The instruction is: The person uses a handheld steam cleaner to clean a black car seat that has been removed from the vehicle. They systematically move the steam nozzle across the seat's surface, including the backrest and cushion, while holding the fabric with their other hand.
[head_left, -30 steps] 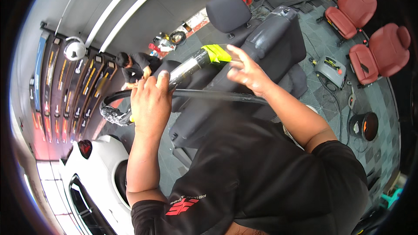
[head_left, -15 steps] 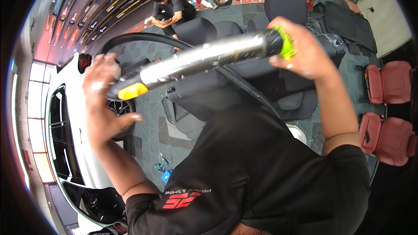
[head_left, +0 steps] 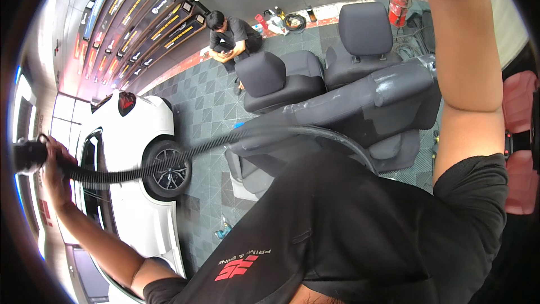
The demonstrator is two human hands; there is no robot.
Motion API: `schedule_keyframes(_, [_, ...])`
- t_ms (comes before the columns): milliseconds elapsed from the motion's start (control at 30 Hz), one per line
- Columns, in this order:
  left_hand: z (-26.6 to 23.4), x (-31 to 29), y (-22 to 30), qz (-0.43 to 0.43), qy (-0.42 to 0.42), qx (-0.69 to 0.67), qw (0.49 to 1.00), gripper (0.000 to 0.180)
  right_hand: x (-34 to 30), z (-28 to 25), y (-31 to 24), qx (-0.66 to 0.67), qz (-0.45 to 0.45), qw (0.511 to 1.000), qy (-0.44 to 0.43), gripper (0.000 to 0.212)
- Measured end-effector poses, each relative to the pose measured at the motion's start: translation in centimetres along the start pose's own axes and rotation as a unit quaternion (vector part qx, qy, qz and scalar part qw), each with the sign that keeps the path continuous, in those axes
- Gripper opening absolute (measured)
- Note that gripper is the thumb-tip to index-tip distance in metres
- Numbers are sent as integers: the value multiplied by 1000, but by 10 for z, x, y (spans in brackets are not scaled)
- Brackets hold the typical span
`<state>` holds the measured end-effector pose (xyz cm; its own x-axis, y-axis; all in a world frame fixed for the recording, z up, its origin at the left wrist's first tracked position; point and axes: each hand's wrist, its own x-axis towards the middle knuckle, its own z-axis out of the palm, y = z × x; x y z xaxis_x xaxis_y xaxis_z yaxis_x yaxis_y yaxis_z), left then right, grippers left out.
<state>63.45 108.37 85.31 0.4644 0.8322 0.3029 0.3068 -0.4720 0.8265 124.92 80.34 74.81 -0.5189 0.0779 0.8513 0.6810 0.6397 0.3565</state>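
Hose first, since that's what you've got going on: your left hand (head_left: 52,163) is way out at the far left edge, fingers wrapped around the black ribbed hose (head_left: 140,170) right where it meets a dark end piece (head_left: 25,156). Gripping it that close to the end probably gives you control of where the tip points, and holding it out wide looks like it keeps the slack off your body.

From there the hose runs rightward in front of the white car (head_left: 135,135) and its wheel (head_left: 167,170), then arcs up and over toward the grey car seats (head_left: 360,107) sitting on the tiled floor (head_left: 208,101), loose from any car. It drops out of sight behind your black shirt (head_left: 349,231).

Further back, another person (head_left: 230,36) crouches by the wall, nothing to do with your hands.

Your right arm (head_left: 467,50) goes straight up on the right and the hand is cut off by the top edge, so I can't tell what it's doing. Hands are about as far apart as they get.
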Motion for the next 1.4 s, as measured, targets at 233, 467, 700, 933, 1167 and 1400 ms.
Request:
schedule_keyframes(233, [14, -133, -100, -271, -205, 96, 936, 50, -86, 125, -26, 168, 300, 938, -48, 43])
schedule_keyframes(467, [241, -221, -334, -332, -262, 208, 882, 93, -312, 227, -147, 235, 458, 824, -238, 40])
schedule_keyframes(700, [418, -135, -282, -5, -411, 385, 826, 126, -358, 264, -186, 152, 485, 774, -379, 33])
schedule_keyframes(933, [522, -78, -373, 67, -326, 340, 880, 63, -421, 235, -136, 58, 571, 761, -303, 45])
schedule_keyframes(1167, [602, -29, -377, -83, -457, 274, 842, 65, -459, 242, -106, 4, 654, 641, -403, 39])
schedule_keyframes(1400, [572, -17, -408, -9, -413, 317, 854, 66, -472, 293, -129, -31, 679, 656, -328, 29])
